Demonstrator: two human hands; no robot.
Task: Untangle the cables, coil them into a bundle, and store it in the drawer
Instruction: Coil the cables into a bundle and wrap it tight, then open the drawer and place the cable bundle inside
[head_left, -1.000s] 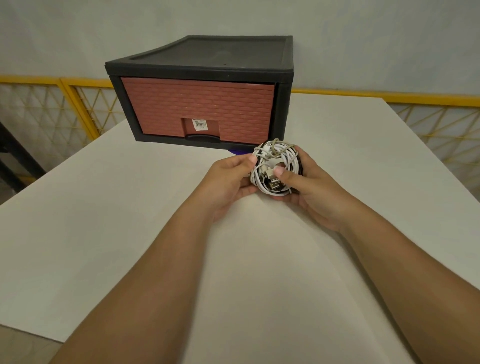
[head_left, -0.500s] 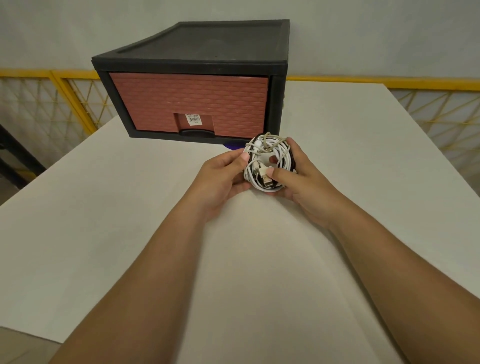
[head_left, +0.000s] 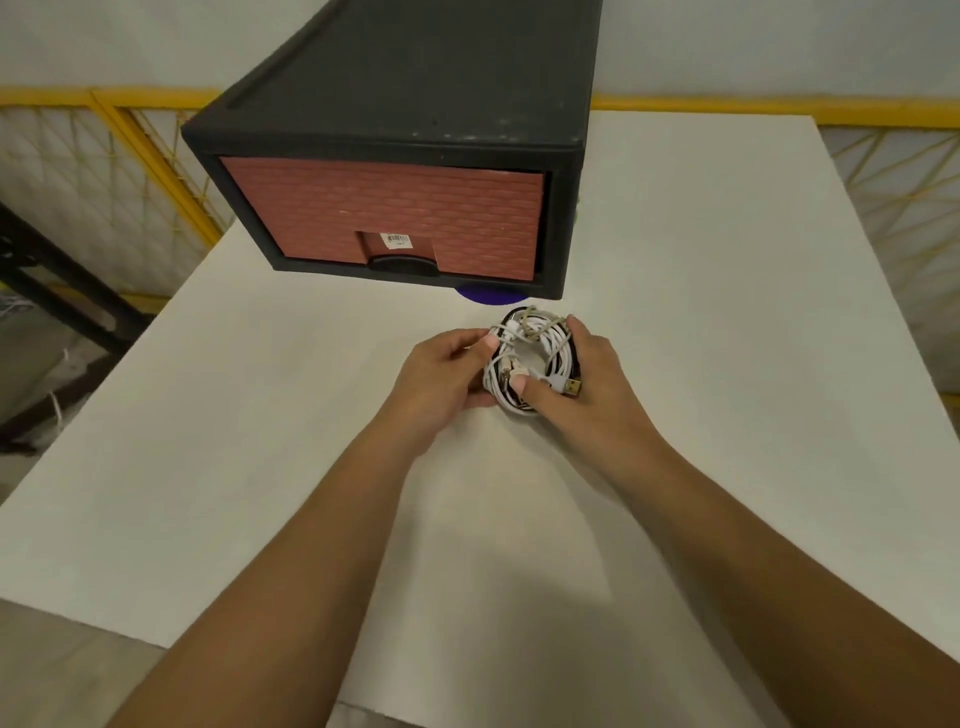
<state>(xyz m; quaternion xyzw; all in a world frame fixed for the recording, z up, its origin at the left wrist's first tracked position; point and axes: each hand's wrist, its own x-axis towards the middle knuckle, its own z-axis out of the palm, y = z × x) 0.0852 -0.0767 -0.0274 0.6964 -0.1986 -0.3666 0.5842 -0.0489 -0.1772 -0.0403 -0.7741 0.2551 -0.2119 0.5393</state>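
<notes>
A coiled bundle of white and black cables (head_left: 532, 358) sits between both hands just above the white table (head_left: 260, 441). My left hand (head_left: 441, 374) pinches its left side with thumb and fingers. My right hand (head_left: 592, 379) wraps its right side, thumb pressed on the front, a gold USB plug poking out beside it. Behind the bundle stands a black drawer unit (head_left: 405, 104) with a closed reddish-brown drawer (head_left: 384, 218) and a dark handle (head_left: 402, 265) at its lower middle.
A purple disc (head_left: 488, 297) peeks out from under the unit's front right corner. Yellow mesh railings (head_left: 130, 156) run behind the table on both sides. The table's left edge drops to a floor with dark metal legs.
The view has tilted down and moved closer to the drawer unit. Both hands keep hold of the bundle; a USB plug now sticks out by the right thumb.
</notes>
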